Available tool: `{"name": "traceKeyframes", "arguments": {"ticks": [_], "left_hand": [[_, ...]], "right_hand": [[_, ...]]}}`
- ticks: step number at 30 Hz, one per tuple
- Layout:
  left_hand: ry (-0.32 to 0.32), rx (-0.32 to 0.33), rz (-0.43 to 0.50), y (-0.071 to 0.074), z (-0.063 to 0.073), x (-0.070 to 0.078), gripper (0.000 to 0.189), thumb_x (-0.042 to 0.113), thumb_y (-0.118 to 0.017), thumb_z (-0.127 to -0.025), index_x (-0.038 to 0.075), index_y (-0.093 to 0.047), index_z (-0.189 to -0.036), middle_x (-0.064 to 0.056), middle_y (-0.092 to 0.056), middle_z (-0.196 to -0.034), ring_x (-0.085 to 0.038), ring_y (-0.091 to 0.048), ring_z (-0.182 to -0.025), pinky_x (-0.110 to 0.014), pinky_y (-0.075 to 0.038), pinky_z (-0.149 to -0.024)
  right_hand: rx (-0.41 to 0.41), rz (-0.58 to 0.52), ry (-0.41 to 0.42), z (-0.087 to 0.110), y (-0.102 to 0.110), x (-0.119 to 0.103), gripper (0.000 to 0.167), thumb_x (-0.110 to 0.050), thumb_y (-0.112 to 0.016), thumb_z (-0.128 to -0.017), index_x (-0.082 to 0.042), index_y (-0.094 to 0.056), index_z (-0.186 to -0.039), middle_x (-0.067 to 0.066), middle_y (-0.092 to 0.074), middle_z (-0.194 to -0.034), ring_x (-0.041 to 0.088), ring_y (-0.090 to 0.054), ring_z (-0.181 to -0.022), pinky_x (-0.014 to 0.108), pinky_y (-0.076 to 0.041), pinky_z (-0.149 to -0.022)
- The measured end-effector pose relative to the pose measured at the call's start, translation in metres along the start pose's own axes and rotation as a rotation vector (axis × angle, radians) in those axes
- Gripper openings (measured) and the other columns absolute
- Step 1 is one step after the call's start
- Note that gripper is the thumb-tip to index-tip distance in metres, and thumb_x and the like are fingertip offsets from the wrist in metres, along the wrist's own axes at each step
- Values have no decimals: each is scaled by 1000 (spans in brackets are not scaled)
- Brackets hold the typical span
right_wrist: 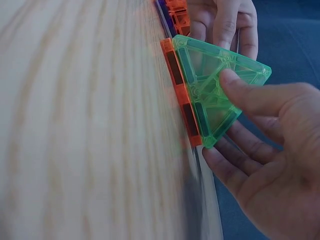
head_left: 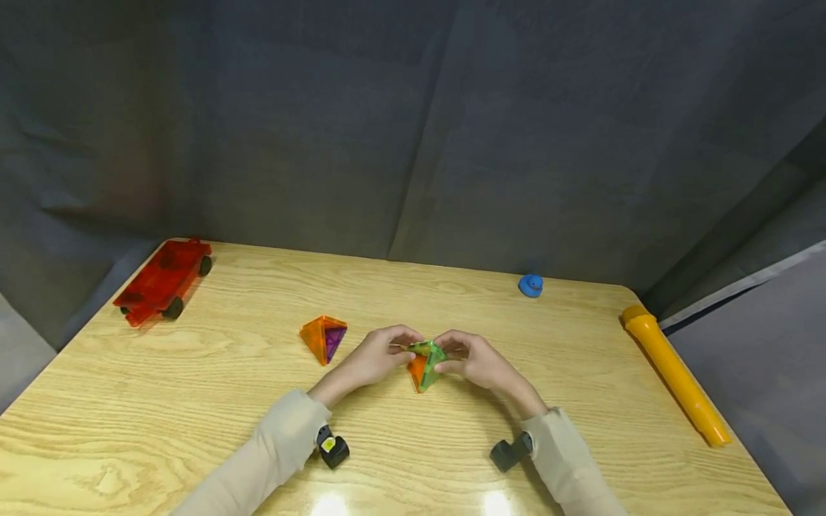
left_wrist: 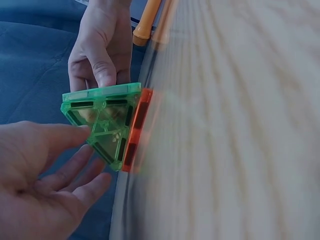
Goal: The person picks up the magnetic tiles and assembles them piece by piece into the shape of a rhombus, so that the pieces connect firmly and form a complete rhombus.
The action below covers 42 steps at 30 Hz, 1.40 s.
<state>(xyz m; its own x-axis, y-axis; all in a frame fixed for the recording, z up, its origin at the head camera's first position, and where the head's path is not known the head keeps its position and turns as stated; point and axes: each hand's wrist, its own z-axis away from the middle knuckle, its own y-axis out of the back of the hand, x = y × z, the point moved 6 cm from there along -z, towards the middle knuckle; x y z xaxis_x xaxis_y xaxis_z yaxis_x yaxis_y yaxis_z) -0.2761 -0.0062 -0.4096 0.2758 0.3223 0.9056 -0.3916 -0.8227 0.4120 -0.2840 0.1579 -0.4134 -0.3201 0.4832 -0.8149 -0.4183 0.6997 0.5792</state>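
Observation:
At the middle of the table, two green triangular magnetic tiles lean together over an orange triangular tile [head_left: 417,373] lying on the wood. My left hand [head_left: 381,356] pinches the left green tile [left_wrist: 102,122] near its outer corner, thumb and forefinger at its edges. From the other side, my right hand [head_left: 477,362] holds the right green tile [right_wrist: 215,82], its thumb flat on the face and the other fingers behind. The green tiles' lower edges stand along the orange tile's sides. Just left of my left hand sits a small orange and purple tile pyramid [head_left: 323,338].
A red toy car base [head_left: 164,276] with black wheels stands at the far left corner. Near the back edge sits a blue rubber duck [head_left: 531,285]. A yellow-orange tube [head_left: 674,373] lies along the right edge. Dark cloth [head_left: 323,129] hangs behind the wooden table [head_left: 419,459].

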Motion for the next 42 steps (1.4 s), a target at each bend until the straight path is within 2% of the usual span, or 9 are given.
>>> {"name": "traceKeyframes", "arguments": {"ticks": [6, 10, 18, 26, 30, 34, 36, 39, 42], "left_hand": [[-23, 5, -51, 6, 2, 5, 25, 4, -56, -94, 3, -62, -118, -14, -60, -122, -31, -54, -116, -40, -46, -98], [-36, 22, -129, 17, 2, 11, 25, 6, -56, -95, 4, -62, -119, -13, -61, -122, -31, -54, -116, -42, -45, -99], [-67, 77, -282, 59, 12, 20, 29, 10, -56, -96, 4, -59, -124, -12, -59, -126, -31, -51, -119, -46, -43, -100], [-6, 142, -365, 101, 38, 8, 34, 15, -58, -96, 8, -57, -129, -14, -52, -136, -35, -45, -126, -55, -36, -103], [34, 122, -376, 109, 46, -4, 38, 15, -58, -95, 3, -55, -131, -17, -53, -134, -37, -44, -127, -54, -37, -103], [72, 74, -390, 111, 51, -17, 44, 16, -61, -93, 2, -51, -134, -20, -55, -129, -31, -55, -111, -46, -45, -93], [88, 54, -381, 112, 53, -21, 50, 16, -64, -92, 2, -48, -137, -22, -55, -128, -29, -56, -104, -45, -46, -89], [91, 24, -365, 114, 56, -25, 59, 12, -68, -89, 2, -43, -141, -24, -51, -133, -35, -54, -113, -50, -44, -95], [82, 1, -359, 116, 58, -27, 63, 6, -69, -86, 1, -41, -142, -26, -45, -138, -42, -44, -125, -56, -37, -101]], "right_hand": [[-2, -51, 44, 1, 2, -2, 53, -14, -74, -83, 4, -51, -127, 16, -62, -112, 29, -58, -104, 49, -45, -96], [3, -44, 29, 1, 4, -1, 56, -17, -75, -83, 4, -51, -129, 16, -61, -115, 30, -57, -106, 49, -44, -97], [-2, -8, 28, 1, 3, -4, 56, -18, -76, -82, 3, -52, -129, 15, -60, -117, 31, -56, -110, 49, -42, -99], [-26, -7, 7, 3, 0, -4, 55, -18, -76, -81, 0, -53, -128, 14, -60, -119, 33, -53, -115, 50, -39, -102], [-22, -9, 13, 3, -1, -5, 54, -18, -76, -81, 0, -54, -127, 15, -58, -122, 35, -53, -117, 47, -41, -102], [-17, -11, 10, 4, -1, -6, 54, -18, -76, -80, 0, -55, -127, 15, -56, -124, 36, -52, -118, 45, -43, -101], [-17, -11, 3, 4, -2, -6, 54, -18, -76, -80, -1, -56, -127, 13, -56, -123, 36, -53, -118, 43, -43, -101], [-18, -8, 5, 4, -2, -6, 54, -18, -76, -80, -1, -56, -127, 12, -56, -122, 35, -53, -117, 41, -44, -100], [-16, -11, 9, 4, -2, -7, 52, -16, -75, -80, -2, -57, -127, 11, -56, -121, 34, -54, -116, 40, -45, -99]]}}
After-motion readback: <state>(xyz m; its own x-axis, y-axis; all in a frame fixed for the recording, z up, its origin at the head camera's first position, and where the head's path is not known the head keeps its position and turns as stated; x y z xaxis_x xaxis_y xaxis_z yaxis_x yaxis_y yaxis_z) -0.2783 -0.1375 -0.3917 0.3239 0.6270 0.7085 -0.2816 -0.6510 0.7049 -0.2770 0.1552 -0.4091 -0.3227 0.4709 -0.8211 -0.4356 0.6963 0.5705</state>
